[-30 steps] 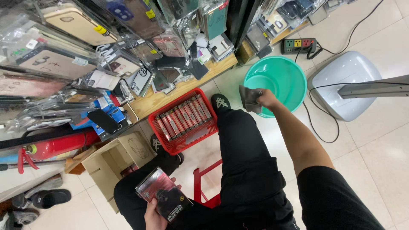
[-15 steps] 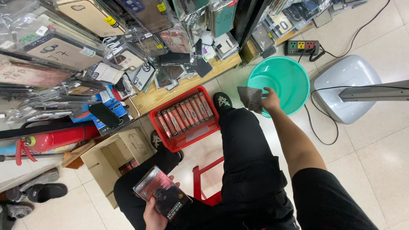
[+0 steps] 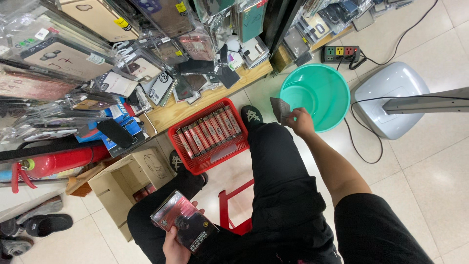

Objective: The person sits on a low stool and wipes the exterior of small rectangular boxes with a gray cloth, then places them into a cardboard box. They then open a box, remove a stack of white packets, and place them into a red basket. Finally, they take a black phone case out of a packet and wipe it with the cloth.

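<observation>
Hands of a seated person, seen from above, work over black-trousered knees. The left hand (image 3: 175,244) closes around a flat packet (image 3: 184,228), red and black under glossy film, held face up at the lap, apparently so its front can be seen. The right hand (image 3: 301,122) reaches forward and pinches a small grey sheet (image 3: 280,109) by one edge over the rim of a green plastic basin (image 3: 337,105) on the tiled floor. Between the shoes sits a red basket (image 3: 195,164) with a neat row of matching red packets (image 3: 207,132) on edge. An open cardboard box (image 3: 112,188) stands just left of the knees. Clear-bagged phone cases (image 3: 73,58) hang crowded above a wooden shelf (image 3: 195,105), some bearing small yellow stickers. A red extinguisher (image 3: 58,161) lies far left.
</observation>
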